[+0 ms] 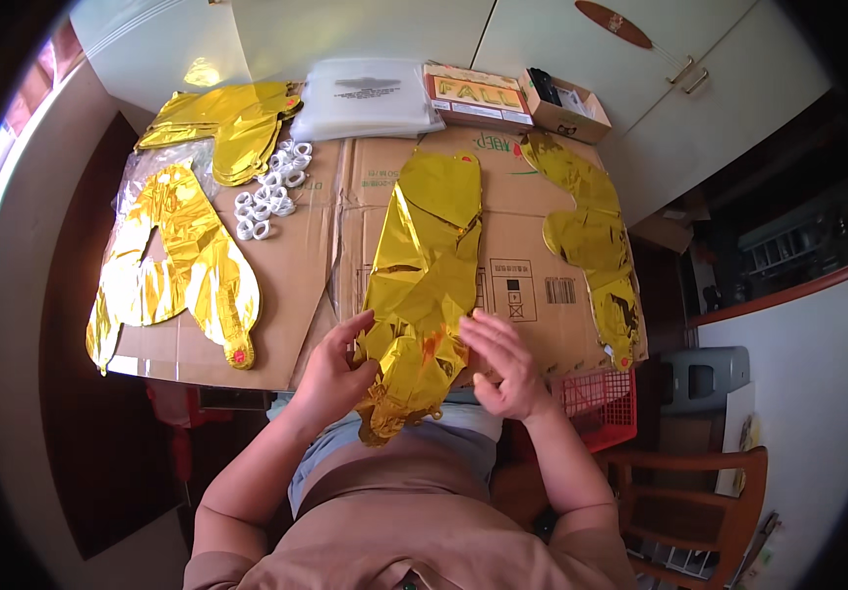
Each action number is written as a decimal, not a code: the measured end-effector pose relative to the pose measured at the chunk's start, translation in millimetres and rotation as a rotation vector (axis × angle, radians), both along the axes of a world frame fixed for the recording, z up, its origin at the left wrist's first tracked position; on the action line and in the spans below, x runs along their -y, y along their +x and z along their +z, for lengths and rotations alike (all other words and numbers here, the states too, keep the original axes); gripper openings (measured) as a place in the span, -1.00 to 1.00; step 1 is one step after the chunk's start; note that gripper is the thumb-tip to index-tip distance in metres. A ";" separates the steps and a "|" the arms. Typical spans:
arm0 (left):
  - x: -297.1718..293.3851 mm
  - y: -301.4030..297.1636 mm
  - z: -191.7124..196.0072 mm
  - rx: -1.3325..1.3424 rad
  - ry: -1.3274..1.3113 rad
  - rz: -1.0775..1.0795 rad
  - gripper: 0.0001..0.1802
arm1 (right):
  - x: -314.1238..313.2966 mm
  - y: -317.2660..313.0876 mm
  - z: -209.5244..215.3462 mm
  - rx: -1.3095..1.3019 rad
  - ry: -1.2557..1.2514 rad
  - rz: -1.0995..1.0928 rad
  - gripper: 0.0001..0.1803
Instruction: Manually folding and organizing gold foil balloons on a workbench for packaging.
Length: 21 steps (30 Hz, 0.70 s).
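Note:
A flat gold foil balloon (426, 241) lies lengthwise in front of me, its crumpled near end hanging over the table edge toward my lap. My left hand (333, 364) has its thumb and fingers closed on the balloon's left edge. On the opposite edge, my right hand (504, 366) rests with fingers stretched over the foil and the thumb apart. To the left lies another gold foil balloon (180, 246) shaped like an A. Behind it is a pile of folded gold foil balloons (217, 123). A curvy gold foil balloon (581, 226) lies at the right.
Cardboard (321, 211) covers the table. Several small white coils (271, 192) sit left of centre. At the back are clear plastic bags (360, 98), a printed box (476, 96) and an open carton (566, 106). A red basket (596, 408) and wooden chair (689, 492) stand at right.

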State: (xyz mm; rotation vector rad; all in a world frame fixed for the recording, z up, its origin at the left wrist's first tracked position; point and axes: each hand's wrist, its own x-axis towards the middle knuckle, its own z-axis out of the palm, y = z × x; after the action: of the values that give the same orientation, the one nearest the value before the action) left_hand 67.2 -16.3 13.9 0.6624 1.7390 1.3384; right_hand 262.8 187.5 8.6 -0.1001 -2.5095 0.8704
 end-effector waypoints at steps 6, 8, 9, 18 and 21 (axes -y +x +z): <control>-2.6 2.1 -6.5 -0.063 0.011 -0.005 -0.30 | -20.3 -9.6 -20.2 0.024 0.143 -0.208 -0.60; -2.8 -0.2 -6.7 -0.090 -0.024 -0.028 -0.31 | -18.1 -12.1 -21.9 0.098 0.328 -0.185 -0.57; -2.3 -0.8 -7.1 -0.102 -0.043 -0.038 -0.31 | -14.8 -14.2 -22.5 0.117 0.346 -0.193 -0.56; -2.5 1.3 5.0 -0.033 -0.022 -0.049 -0.35 | -6.5 -18.6 -19.0 0.163 0.330 -0.141 -0.50; -1.1 -3.0 -3.0 -0.004 -0.051 -0.081 -0.35 | -7.9 -18.0 -14.1 0.180 0.332 -0.085 -0.52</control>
State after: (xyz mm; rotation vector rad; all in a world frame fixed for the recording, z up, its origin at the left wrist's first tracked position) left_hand 64.2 -15.2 10.9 0.6995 1.7258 1.2346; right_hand 244.8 195.4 -5.5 -0.1811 -2.7576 0.4186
